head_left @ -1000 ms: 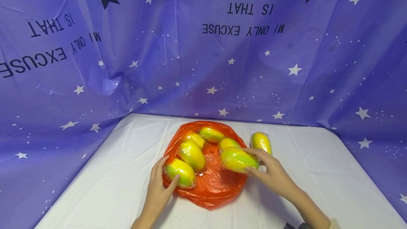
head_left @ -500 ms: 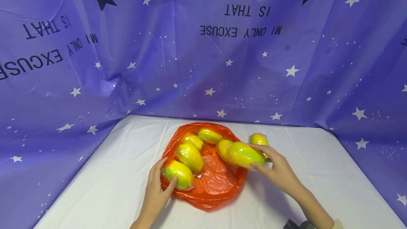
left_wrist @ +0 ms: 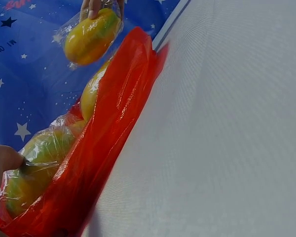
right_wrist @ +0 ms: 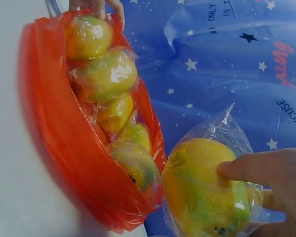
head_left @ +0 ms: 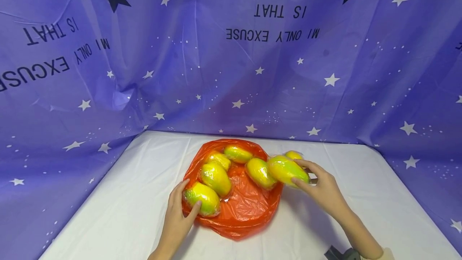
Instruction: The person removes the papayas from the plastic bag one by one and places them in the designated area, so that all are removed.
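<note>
My right hand [head_left: 323,187] grips a yellow-green mango [head_left: 287,170] in clear plastic wrap, thumb on the near side. It is held up at the right rim of a red plastic bag [head_left: 242,208], with its wrap loose in the right wrist view. Inside the open bag lie several wrapped mangoes, one of them the right-hand mango [head_left: 260,173]. At the bag's left side my left hand [head_left: 180,212] holds the front-left mango [head_left: 202,200] together with the bag's edge. Its thumb [left_wrist: 10,158] presses on the wrap in the left wrist view.
Partly hidden behind the held fruit, another wrapped mango [head_left: 294,155] lies on the white-covered table [head_left: 379,196]. A purple star-printed curtain [head_left: 202,71] rises along the back and sides. A dark device [head_left: 341,253] is near the right forearm.
The right hand has carried its mango rightward from over the bag to the rim, uncovering the mango behind it and covering much of the one on the table. The left hand stays in place.
</note>
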Available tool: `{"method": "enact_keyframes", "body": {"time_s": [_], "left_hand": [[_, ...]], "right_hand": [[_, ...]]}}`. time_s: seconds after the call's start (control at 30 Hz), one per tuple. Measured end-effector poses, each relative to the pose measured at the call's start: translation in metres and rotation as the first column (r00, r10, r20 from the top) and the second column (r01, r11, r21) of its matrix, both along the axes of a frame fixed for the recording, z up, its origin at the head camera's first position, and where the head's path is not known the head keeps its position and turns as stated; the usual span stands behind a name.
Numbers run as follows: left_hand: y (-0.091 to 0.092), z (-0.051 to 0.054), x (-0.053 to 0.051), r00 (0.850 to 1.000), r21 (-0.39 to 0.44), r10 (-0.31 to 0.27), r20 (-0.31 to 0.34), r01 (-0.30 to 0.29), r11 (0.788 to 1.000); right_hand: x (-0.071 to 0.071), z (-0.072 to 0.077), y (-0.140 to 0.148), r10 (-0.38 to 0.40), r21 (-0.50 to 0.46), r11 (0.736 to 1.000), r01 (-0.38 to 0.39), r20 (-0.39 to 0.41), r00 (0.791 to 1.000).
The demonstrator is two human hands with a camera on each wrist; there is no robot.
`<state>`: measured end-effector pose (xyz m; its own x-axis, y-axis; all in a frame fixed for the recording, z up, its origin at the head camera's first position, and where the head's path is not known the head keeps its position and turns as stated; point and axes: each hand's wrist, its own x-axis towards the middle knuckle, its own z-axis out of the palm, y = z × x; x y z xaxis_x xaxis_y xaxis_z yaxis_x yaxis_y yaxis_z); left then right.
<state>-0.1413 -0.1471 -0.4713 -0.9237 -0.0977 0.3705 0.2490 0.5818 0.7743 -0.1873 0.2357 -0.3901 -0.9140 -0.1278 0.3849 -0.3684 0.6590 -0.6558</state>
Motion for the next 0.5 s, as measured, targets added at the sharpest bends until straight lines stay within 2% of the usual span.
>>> {"method": "enact_keyframes", "body": {"time_s": [0.23,0.5], "left_hand": [[0.0,0.0,0.001,1.0,-0.001,0.002,-0.006,-0.002,1.0],[0.0,0.0,0.001,1.0,-0.002,0.002,-0.01,-0.002,1.0]], "right_hand": [[-0.002,0.001,0.006,-0.028,-0.016,0.999,0.028,0.016,0.999],[-0.006,-0.003,0.012,-0.082,0.005,0.997,0.082,-0.011,0.997]]}}
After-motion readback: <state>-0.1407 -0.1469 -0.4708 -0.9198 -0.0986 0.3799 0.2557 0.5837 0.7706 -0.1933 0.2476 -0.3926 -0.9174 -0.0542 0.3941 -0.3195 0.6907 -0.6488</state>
